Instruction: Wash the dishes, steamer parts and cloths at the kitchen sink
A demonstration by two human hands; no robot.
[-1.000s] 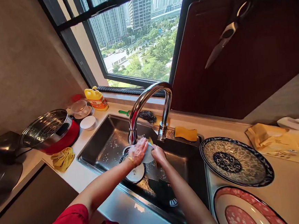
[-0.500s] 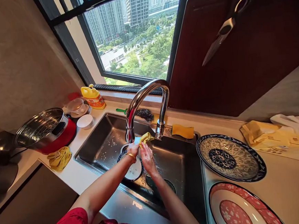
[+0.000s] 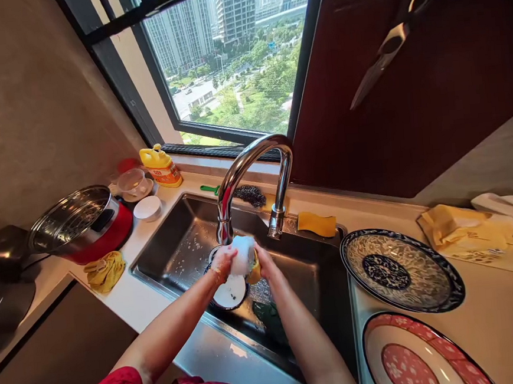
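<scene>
Clock bearings run from the pale cup (image 3: 242,257). Smooth, brushed steel forms the sink (image 3: 305,274); the soft, crumpled yellow cloth (image 3: 254,272) bunches at five o'clock. The cup, rounded, whitish and partly translucent, is tilted above the sink basin. Your left hand (image 3: 223,262) grips its near side; your right hand (image 3: 264,262) clasps the cloth against it. The sink contains a white, dark-rimmed plate (image 3: 229,294) at seven o'clock. At nine o'clock, a round steel-and-red pot (image 3: 86,229) contains a perforated insert (image 3: 74,221).
</scene>
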